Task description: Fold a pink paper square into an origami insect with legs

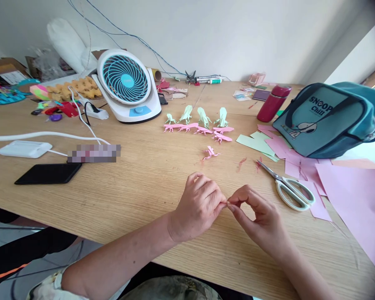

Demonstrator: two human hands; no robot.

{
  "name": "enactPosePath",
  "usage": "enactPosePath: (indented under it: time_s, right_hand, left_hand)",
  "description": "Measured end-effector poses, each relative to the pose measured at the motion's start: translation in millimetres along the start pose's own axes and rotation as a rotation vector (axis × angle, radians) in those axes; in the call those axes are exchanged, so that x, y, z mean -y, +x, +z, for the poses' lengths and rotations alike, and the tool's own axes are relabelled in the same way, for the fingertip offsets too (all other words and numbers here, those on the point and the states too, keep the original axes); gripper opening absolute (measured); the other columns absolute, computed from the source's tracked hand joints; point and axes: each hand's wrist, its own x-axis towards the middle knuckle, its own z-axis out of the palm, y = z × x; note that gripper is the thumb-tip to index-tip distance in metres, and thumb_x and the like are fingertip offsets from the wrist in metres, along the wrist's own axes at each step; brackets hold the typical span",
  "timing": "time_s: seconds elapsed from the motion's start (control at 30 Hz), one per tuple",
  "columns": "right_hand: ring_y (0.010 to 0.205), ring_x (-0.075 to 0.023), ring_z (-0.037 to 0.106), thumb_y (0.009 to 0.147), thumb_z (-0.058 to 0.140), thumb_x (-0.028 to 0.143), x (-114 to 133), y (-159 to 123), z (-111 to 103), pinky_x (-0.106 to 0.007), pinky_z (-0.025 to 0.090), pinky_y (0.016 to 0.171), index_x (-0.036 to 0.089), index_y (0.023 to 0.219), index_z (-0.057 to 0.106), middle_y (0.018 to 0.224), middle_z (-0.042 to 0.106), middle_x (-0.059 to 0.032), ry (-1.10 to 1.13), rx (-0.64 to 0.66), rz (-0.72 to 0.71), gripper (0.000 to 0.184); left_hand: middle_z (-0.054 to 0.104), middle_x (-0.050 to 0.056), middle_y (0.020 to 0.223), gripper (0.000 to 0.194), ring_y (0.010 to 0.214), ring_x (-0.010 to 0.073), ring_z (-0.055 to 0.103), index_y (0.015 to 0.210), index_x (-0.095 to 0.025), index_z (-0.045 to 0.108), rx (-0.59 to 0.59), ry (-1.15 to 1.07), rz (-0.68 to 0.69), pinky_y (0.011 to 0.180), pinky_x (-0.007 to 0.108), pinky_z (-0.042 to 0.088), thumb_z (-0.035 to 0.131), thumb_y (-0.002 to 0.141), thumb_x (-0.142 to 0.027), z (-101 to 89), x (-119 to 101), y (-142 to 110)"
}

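Observation:
My left hand [200,206] is closed, its knuckles turned up and its thumb pressed against the fingers. Its tip meets my right hand [258,216], whose thumb and forefinger are pinched together just above the table. A tiny light bit shows between the fingertips; most of it is hidden, and its kind cannot be told. Beyond the hands stands a pink folded-paper figure [210,152] with thin legs. Farther back is a row of pink paper insects [203,130], with several pale green paper insects [203,117] behind them. To the right of my right hand lie scissors [292,189] with white handles.
Pink paper [356,200] and green strips [258,146] lie at the right, partly under a teal bag [328,121]. A red bottle [273,103] stands beside it. A white fan [128,83], a black phone [48,173] and a white cable [43,135] are at the left.

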Motion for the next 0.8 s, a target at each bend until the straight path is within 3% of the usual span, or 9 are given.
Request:
enactPosePath:
  time_s: [0.17, 0.47, 0.67, 0.8]
  right_hand:
    - [0.075, -0.0160, 0.059, 0.093, 0.059, 0.011, -0.5, -0.5, 3.3, -0.030, 0.046, 0.067, 0.023, 0.092, 0.062, 0.083, 0.060, -0.0018, -0.112, -0.042, -0.098, 0.013]
    - [0.073, -0.0161, 0.051, 0.096, 0.049, 0.009, -2.9, -3.3, 7.5, -0.030, 0.042, 0.066, 0.022, 0.091, 0.049, 0.084, 0.053, -0.0028, -0.357, 0.005, -0.161, 0.013]
    - [0.075, -0.0160, 0.049, 0.099, 0.043, 0.012, -1.9, -2.9, 6.8, -0.030, 0.041, 0.066, 0.022, 0.090, 0.045, 0.086, 0.050, -0.0027, -0.200, 0.080, -0.084, 0.014]
    - [0.076, -0.0152, 0.049, 0.101, 0.045, 0.016, -2.6, -1.5, 6.5, -0.029, 0.041, 0.069, 0.022, 0.089, 0.050, 0.084, 0.050, -0.0011, -0.065, 0.024, -0.054, 0.014]
  left_hand:
    - [0.063, 0.003, 0.082, 0.019, 0.085, 0.0194, 0.052, 0.081, -0.019, 0.059, 0.000, 0.038, 0.001, 0.101, 0.045, 0.035, 0.050, 0.097, -0.022, 0.9, -0.2, -1.3]
    - [0.061, 0.003, 0.079, 0.025, 0.081, 0.0183, 0.050, 0.078, -0.018, 0.059, 0.007, 0.039, -0.025, 0.102, 0.045, 0.036, 0.048, 0.099, -0.026, 3.9, -2.2, -2.0]
    - [0.060, 0.003, 0.082, 0.016, 0.085, 0.0186, 0.051, 0.079, -0.018, 0.057, 0.030, -0.080, -0.022, 0.104, 0.046, 0.034, 0.052, 0.094, -0.018, 5.0, -1.4, -1.0]
    - [0.058, 0.001, 0.076, 0.017, 0.080, 0.0173, 0.050, 0.074, -0.017, 0.054, -0.012, -0.257, -0.098, 0.091, 0.039, 0.039, 0.058, 0.091, -0.018, 6.5, 1.1, 1.4]
